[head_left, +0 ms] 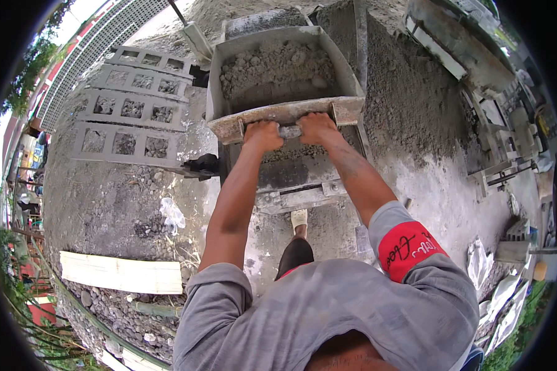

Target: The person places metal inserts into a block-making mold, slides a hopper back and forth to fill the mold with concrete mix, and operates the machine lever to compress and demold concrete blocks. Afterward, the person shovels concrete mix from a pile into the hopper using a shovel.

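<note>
Both my hands grip a short bar handle (289, 132) on the near side of a grey, mortar-crusted metal hopper box (284, 111). My left hand (263, 135) is closed round its left end, and my right hand (318, 128) is closed round its right end. Inside the box lies a lumpy grey gravel mix (278, 67). Below the handle, a flat metal bed (284, 176) with some loose gravel on it reaches toward me. My arms are stretched out in front, and the palms are hidden.
Several hollow concrete blocks (145, 128) lie in rows at left. Behind the box on the right is a heap of dark sand (408, 93). A rusty metal trough (470, 55) stands at far right. A pale board (120, 272) and white plastic (172, 215) lie on the ground at left.
</note>
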`<act>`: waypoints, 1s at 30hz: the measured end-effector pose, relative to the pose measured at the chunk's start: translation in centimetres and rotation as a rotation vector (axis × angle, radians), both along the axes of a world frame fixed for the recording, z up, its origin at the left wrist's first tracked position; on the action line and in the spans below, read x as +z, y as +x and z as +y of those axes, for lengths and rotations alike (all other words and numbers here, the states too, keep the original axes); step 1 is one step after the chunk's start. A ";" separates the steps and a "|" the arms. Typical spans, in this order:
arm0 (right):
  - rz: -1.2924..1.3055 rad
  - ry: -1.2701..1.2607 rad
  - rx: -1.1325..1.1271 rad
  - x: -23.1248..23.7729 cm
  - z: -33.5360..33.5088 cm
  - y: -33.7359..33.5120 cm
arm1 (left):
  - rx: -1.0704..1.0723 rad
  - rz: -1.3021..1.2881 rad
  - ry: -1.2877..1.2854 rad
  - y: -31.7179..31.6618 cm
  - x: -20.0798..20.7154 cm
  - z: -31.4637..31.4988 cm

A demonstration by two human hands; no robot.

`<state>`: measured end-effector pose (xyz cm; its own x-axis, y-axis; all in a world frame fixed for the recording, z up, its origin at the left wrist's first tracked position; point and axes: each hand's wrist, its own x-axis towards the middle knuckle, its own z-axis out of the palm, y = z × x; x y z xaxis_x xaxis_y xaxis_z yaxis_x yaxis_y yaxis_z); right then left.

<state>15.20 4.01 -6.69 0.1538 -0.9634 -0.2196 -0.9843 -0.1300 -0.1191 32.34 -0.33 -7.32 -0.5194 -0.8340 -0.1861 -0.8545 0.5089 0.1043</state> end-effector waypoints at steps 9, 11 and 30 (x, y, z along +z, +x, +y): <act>-0.146 -0.146 -0.056 -3.3 12.8 1.7 | 0.113 0.008 -0.114 1.6 -2.2 14.4; -0.160 -0.089 -0.099 -3.8 12.7 0.8 | 0.115 0.001 -0.065 0.8 -1.8 12.9; -0.267 0.406 -1.226 -29.6 72.2 -24.5 | 0.069 -0.054 -0.215 0.7 -2.9 11.0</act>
